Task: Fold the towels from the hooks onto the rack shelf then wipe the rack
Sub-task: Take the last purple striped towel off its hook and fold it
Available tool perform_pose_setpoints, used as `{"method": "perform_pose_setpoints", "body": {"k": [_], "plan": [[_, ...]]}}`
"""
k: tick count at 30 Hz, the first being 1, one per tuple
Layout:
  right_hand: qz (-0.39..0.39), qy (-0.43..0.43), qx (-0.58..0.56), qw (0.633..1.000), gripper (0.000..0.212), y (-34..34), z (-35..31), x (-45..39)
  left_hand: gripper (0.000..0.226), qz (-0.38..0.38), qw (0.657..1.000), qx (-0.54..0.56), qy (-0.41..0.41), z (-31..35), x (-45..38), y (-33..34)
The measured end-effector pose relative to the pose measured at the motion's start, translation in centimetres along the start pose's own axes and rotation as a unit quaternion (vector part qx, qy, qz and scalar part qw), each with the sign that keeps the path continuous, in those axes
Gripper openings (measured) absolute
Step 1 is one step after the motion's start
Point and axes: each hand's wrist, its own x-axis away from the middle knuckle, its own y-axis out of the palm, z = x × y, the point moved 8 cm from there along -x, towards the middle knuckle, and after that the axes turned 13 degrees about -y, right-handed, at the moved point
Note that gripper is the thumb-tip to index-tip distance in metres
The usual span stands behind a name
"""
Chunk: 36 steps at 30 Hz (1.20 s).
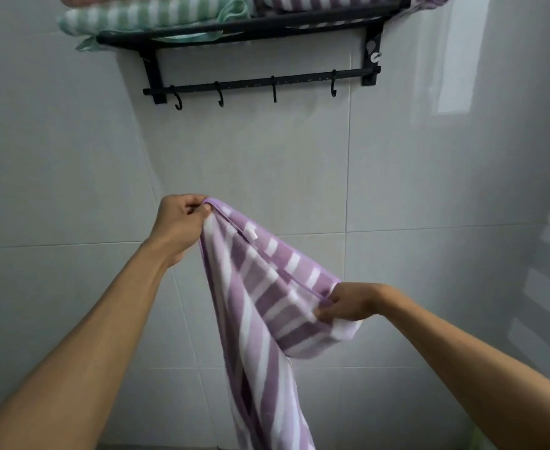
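Note:
A purple-and-white striped towel [267, 303] hangs in front of me, stretched along its top edge. My left hand [179, 222] pinches one upper corner, higher and to the left. My right hand [345, 302] grips the other end of that edge, lower and to the right. The rest of the towel drops down past the bottom of the view. Above, a black wall rack [254, 26] carries a folded green striped towel [143, 13] on the left of its shelf and a folded purple striped towel [341, 1] on the right. The hook bar [260, 82] below the shelf has several bare hooks.
Pale grey tiled wall [72, 157] lies behind everything, with a corner and a second wall on the right. A small white clip [375, 56] hangs on the rack's right bracket. A green loop of the folded towel dangles off the shelf's left end.

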Motion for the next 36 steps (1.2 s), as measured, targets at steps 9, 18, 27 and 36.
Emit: {"method": "perform_pose_setpoints", "body": {"k": [9,18,27,36], "plan": [[0.338,-0.018,0.168,0.926,0.023,-17.9,0.9,3.3,0.017,0.120,0.985,-0.121,0.015,-1.5,-1.8,-4.6],[0.507,-0.127,0.301,0.797,0.044,-21.1,-3.9,6.8,0.016,0.168,0.979,-0.104,0.045,2.7,-3.5,-6.5],[0.483,-0.083,0.322,0.810,0.048,-22.2,-4.9,7.8,0.013,0.221,0.970,-0.101,-0.021,0.7,-3.2,-7.8],[0.374,-0.079,-0.163,0.910,0.018,-18.7,1.8,4.4,0.016,0.200,0.974,-0.091,-0.053,-2.9,-3.4,-7.7]]}}
